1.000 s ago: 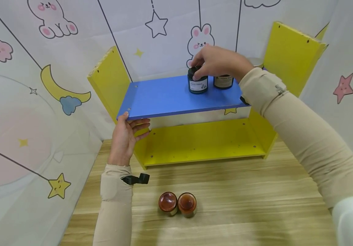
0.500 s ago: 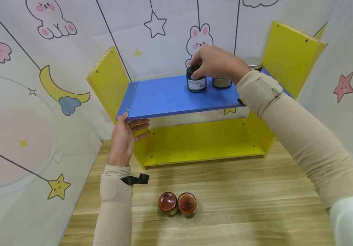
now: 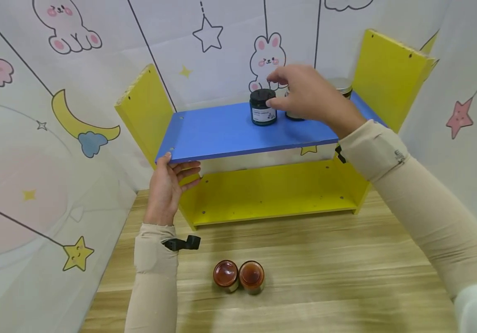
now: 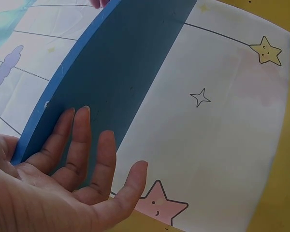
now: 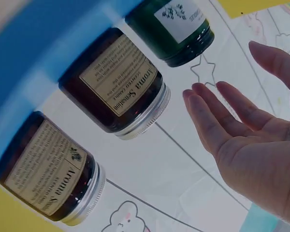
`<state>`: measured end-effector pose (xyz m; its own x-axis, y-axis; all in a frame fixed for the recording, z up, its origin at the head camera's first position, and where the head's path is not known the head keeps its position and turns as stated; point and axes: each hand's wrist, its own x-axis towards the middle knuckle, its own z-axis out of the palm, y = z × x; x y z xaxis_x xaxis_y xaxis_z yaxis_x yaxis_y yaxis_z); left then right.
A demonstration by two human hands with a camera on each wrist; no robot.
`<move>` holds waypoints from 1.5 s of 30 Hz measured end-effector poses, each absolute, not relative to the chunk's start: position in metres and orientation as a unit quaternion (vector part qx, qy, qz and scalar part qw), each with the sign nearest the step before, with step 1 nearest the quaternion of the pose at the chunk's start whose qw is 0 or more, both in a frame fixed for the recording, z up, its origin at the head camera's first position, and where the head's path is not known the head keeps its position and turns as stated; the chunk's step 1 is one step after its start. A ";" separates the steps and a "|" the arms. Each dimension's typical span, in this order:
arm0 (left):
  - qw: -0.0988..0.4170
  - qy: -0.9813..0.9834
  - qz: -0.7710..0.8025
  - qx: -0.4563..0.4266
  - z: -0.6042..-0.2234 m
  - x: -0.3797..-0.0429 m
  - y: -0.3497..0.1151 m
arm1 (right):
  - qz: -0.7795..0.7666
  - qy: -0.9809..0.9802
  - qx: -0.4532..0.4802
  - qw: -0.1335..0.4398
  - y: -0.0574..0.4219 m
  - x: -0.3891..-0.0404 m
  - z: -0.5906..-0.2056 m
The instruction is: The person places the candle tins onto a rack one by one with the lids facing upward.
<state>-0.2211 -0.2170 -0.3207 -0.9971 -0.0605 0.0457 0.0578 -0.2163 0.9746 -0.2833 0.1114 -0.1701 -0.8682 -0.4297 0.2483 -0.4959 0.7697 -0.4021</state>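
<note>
My left hand (image 3: 167, 192) holds the front left corner of a blue shelf board (image 3: 209, 132), thumb on its top edge and fingers underneath. In the left wrist view those fingers (image 4: 79, 140) spread below the board. A dark green candle jar (image 3: 263, 113) with a black lid and white label stands upright on the board. Beside it my right hand (image 3: 309, 95) is apart from the lid, fingers parted with nothing between them. The right wrist view shows two brown candle jars with silver lids, a middle one (image 5: 117, 79) and an outer one (image 5: 50, 169), in line with the green jar.
Yellow side panels, left (image 3: 144, 108) and right (image 3: 388, 76), flank the blue board, above a yellow bottom shelf (image 3: 272, 192). Two reddish-brown jars, one (image 3: 225, 274) and another (image 3: 252, 275), stand side by side on the wooden table (image 3: 326, 259). A printed cloth hangs behind.
My right hand has let go of the green candle jar and moved up and to the right, fingers spreading. The jar stays on the board. My left hand keeps its place at the corner.
</note>
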 end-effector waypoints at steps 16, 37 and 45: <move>0.039 -0.624 -0.780 -0.002 -0.322 -0.221 -0.217 | 0.308 -0.887 0.319 0.131 0.130 -0.219 -0.240; 0.038 -0.622 -0.782 0.006 -0.321 -0.220 -0.217 | 0.380 -0.850 0.352 0.097 0.119 -0.173 -0.329; 0.037 -0.624 -0.780 0.006 -0.322 -0.221 -0.217 | 0.400 -0.843 0.354 0.064 0.114 -0.162 -0.357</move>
